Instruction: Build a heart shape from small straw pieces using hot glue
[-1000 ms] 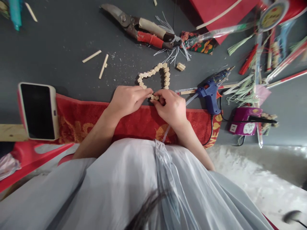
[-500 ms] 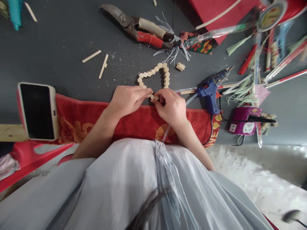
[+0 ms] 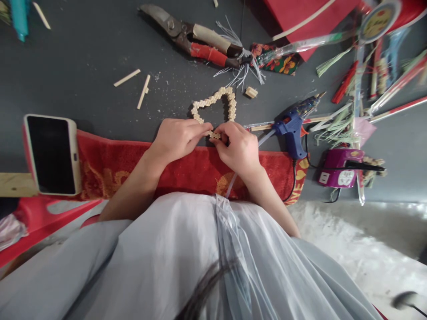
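A loop of small cream-coloured pieces (image 3: 231, 106), roughly heart-shaped, lies on the grey table just beyond my fingers. My left hand (image 3: 180, 137) pinches its near left part between thumb and fingertips. On the near right part, the fingers of my right hand (image 3: 237, 146) are closed, close beside the left fingertips. A short stretch of the loop shows between the two hands; the fingers cover the parts next to it. Beneath my wrists is a red towel (image 3: 187, 174) along the table edge.
Pruning shears (image 3: 207, 46) lie beyond the loop. To the right are a blue glue gun (image 3: 293, 133) with its cable and a purple box (image 3: 342, 168). A phone (image 3: 51, 154) rests at left, near two small sticks (image 3: 143, 92). Red paper (image 3: 310, 22) is at the back right.
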Available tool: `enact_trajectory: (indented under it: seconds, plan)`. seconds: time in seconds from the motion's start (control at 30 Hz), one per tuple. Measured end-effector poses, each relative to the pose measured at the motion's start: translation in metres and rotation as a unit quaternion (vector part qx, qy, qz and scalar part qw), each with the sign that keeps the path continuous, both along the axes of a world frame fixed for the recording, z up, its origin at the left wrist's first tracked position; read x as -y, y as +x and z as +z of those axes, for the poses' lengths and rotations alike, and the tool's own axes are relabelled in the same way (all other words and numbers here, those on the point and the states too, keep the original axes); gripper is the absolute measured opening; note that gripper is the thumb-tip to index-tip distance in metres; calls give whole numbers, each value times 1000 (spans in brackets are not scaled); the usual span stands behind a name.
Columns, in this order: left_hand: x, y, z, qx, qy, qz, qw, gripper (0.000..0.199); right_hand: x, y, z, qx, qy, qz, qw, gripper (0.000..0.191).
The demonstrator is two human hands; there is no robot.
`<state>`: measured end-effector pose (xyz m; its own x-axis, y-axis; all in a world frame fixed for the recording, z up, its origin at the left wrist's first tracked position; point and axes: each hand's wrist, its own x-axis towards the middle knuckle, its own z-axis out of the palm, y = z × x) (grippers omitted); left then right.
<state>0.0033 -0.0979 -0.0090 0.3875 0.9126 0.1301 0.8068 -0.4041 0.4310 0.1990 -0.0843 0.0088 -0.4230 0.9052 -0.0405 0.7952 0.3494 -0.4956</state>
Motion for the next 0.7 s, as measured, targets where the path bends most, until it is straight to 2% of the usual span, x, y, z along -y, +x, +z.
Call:
enact_trajectory:
  seconds: [0.37,0.7]
  plan:
    - [-1,-1,0,16,-26,5,1000,35,0,0,1,2,-7,-6,1000,12]
    - [-3,-5,0,129,-26,21,991,32,1,0,0,-11,-12,-15,1000,14]
